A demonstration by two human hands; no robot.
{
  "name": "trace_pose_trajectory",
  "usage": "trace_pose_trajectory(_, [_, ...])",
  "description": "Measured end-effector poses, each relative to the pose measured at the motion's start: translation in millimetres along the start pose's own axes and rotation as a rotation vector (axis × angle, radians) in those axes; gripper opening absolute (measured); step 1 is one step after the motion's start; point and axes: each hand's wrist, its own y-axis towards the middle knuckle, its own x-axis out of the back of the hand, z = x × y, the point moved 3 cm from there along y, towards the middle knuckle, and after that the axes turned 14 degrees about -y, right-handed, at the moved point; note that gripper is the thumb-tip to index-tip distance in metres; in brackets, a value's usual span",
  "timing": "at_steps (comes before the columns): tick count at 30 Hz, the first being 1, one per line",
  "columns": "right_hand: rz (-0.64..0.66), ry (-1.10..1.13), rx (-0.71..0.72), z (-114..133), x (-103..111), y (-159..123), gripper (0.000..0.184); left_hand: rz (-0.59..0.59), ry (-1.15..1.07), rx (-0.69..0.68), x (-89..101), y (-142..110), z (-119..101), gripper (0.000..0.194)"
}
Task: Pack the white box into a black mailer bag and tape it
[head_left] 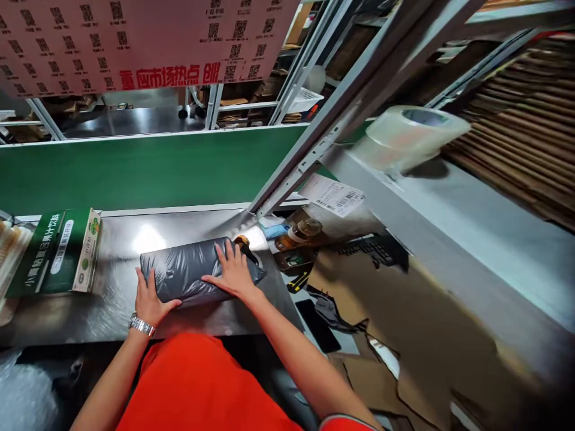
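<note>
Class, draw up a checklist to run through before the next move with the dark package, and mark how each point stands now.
1. Left hand at the package's left end: ok.
2. Right hand on the package's right part, fingers spread: ok.
3. Dark package lying on the metal table: ok.
4. Green cartons apart from the package: ok.
5. Nothing close to the package's right end: not ok; an orange-and-black object is beside it.
6. Package fully sealed: cannot tell.

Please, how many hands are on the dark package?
2: the left hand at the left end of the package, the right hand toward its right end. No others show.
</note>
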Motion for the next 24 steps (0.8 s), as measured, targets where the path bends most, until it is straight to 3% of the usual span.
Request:
trace_pose_trajectory(4, [0.052,0.308,-0.064,-39,-21,-20,0.139,-0.049,-0.101,-0.014,-6.0,-4,13,0.142])
trace_pose_trajectory(8, [-0.092,0.508,-0.108,-48,-39,-30,0.137,-0.065,-0.128,-0.134,-10.8,0,29,0.135])
trace_pose_trajectory(13, [-0.325,0.648,-0.243,-30,-76,-59,0.129,-0.003,-0.150,-0.287,-6.3,32,56,0.127])
trace_pose_trajectory(19, [-0.518,0.772,-0.490,6,-130,-85,0.131,0.125,-0.215,-0.265,2.8,76,78,0.121])
trace_pose_trajectory(22, [-0.464,0.818,-0.407,1,-135,-91,0.125,0.108,-0.219,-0.255,5.4,75,74,0.116])
trace_pose_trajectory(24, [-0.386,0.863,-0.233,-17,-131,-94,0.120,0.083,-0.205,-0.223,6.4,67,72,0.111])
